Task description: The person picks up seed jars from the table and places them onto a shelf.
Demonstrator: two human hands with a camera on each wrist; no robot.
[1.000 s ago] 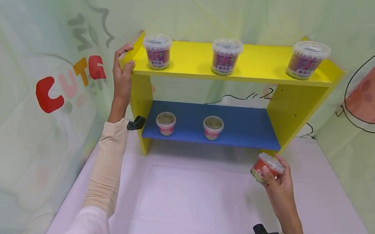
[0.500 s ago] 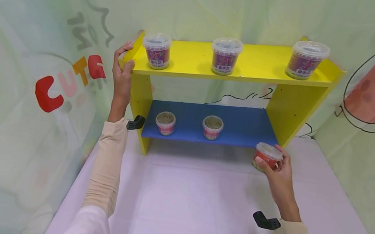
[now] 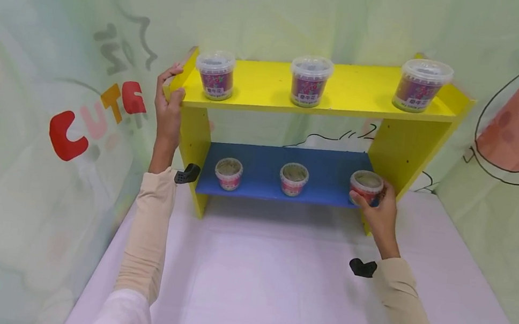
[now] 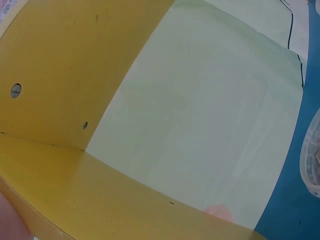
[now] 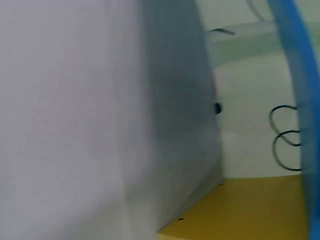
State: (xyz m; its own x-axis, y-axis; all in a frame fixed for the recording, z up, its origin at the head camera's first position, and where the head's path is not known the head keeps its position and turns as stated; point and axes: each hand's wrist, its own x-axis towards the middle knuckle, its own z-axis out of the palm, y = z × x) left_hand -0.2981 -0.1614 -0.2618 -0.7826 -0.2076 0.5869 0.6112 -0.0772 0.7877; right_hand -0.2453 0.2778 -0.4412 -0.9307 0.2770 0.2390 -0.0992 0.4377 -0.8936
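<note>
In the head view a two-tier shelf (image 3: 259,85) has a yellow top and sides and a blue lower board (image 3: 258,170). My left hand (image 3: 168,110) grips its upper left corner, thumb on the front edge. At the right end of the blue board, my right hand (image 3: 381,215) holds a small red-labelled plastic tub (image 3: 366,183) with a clear lid, thumb in front and fingers on the far side. Two pink-labelled tubs, one on the left (image 3: 229,174) and one in the middle (image 3: 293,179), stand upright on the same board.
Three taller purple-labelled tubs, left (image 3: 216,77), middle (image 3: 310,82) and right (image 3: 421,87), stand on the yellow top. A pale cloth (image 3: 255,275) covers the table. Printed curtains (image 3: 62,224) hang at the back and both sides.
My right hand has carried the red-labelled tub up and forward, from in front of the shelf to the right end of the blue board. The left hand keeps its grip on the corner.
</note>
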